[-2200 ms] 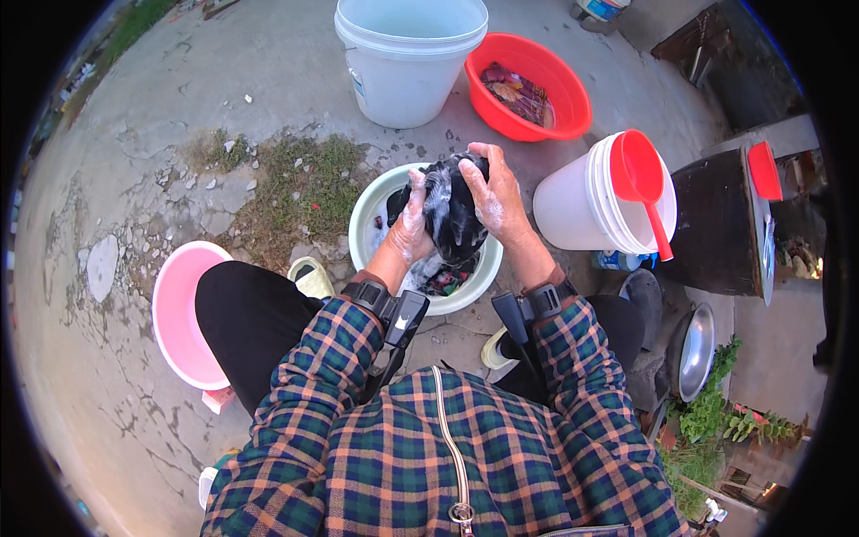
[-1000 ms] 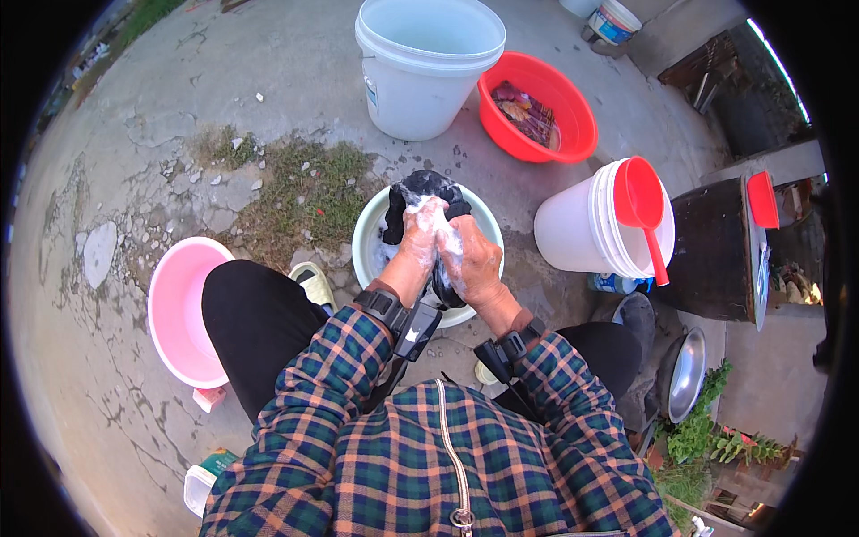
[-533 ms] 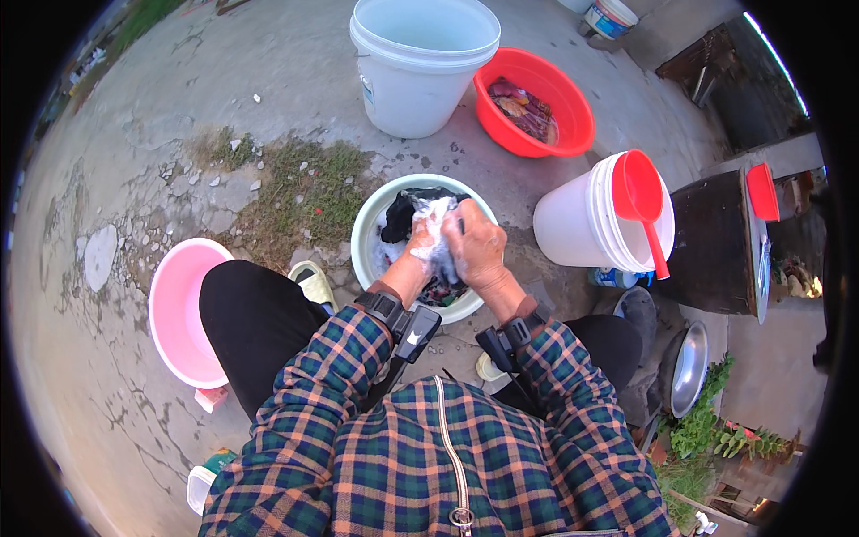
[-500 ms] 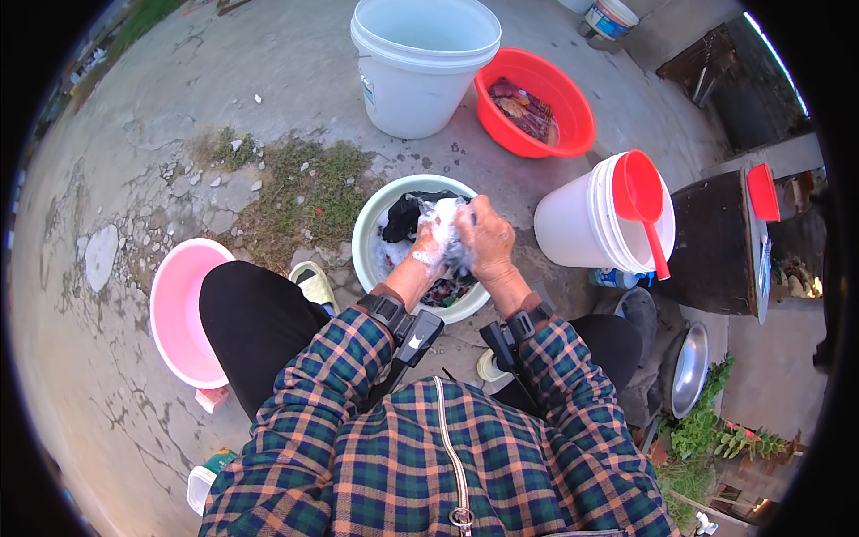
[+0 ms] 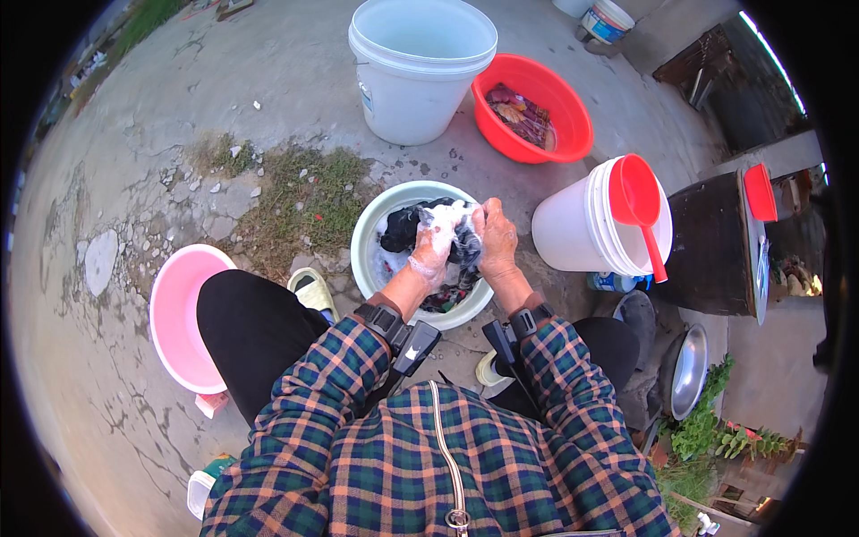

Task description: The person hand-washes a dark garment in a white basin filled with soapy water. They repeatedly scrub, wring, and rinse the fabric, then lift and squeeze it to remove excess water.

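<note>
Well, my left grip (image 5: pixel 431 248): was curled into the soapy black cloth (image 5: pixel 465 249), its tips lost in suds (image 5: pixel 450 215).
My right grip (image 5: pixel 497 237): clasped the cloth's right side.
Pale green basin (image 5: pixel 361 240): lay beneath the cloth; rubbing low, I judged, best kept suds inside.

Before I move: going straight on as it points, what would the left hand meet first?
The left hand would probably press first into the foamy dark cloth against it; depth there is unclear.

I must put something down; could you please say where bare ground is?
Bare concrete lies left of the bluish bucket, beyond the grass, and left of the pink basin. Right of the washbasin is crowded: white bucket, dark barrel, metal bowl.
</note>
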A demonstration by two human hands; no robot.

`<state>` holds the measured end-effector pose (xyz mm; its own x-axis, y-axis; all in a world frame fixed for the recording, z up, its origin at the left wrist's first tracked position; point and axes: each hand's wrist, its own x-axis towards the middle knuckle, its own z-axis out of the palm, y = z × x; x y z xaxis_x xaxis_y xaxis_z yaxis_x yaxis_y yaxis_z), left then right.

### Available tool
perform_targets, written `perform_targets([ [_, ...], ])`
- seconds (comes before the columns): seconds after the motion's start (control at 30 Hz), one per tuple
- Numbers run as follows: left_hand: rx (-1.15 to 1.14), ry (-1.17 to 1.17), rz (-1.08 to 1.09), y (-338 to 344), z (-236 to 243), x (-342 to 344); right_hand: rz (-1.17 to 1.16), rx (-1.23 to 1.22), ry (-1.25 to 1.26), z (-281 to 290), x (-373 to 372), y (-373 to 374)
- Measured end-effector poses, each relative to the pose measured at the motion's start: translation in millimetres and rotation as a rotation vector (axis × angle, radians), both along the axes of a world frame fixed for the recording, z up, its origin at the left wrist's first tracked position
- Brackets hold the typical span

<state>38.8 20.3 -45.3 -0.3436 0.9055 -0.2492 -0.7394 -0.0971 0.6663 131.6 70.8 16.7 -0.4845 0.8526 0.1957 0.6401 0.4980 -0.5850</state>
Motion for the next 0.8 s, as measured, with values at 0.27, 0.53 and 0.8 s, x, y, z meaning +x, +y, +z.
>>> perform_targets([
  [0.27,-0.036,-0.171,-0.134,1,3,1,-0.064,0.089,0.079,-2,6,4],
  [0.53,-0.207,0.076,-0.084,5,1,-1,0.188,-0.006,0.193,-1,0,-6],
  [0.8,-0.081,-0.131,-0.016,-5,10,6,0.123,0.044,0.113,-5,4,0],
])
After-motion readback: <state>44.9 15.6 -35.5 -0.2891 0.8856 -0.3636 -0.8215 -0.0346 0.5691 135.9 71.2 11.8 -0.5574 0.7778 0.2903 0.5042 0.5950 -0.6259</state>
